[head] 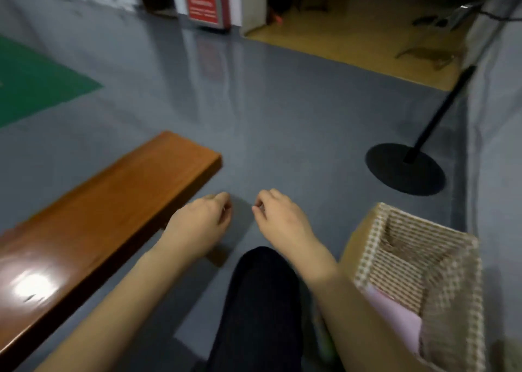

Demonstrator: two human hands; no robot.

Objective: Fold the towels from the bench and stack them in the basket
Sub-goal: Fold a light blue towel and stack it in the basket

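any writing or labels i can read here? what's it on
Nothing can be read in this view.
Red sign on the white stand at the far wall: rows of pale text, too blurred to read.
Wooden bench: no writing shows.
Woven basket and the pink towel in it: no label shows.

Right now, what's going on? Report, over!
Left hand and right hand loosely curled, holding nothing. Bench shows no towels. Pink towel in basket. Nothing in the way.
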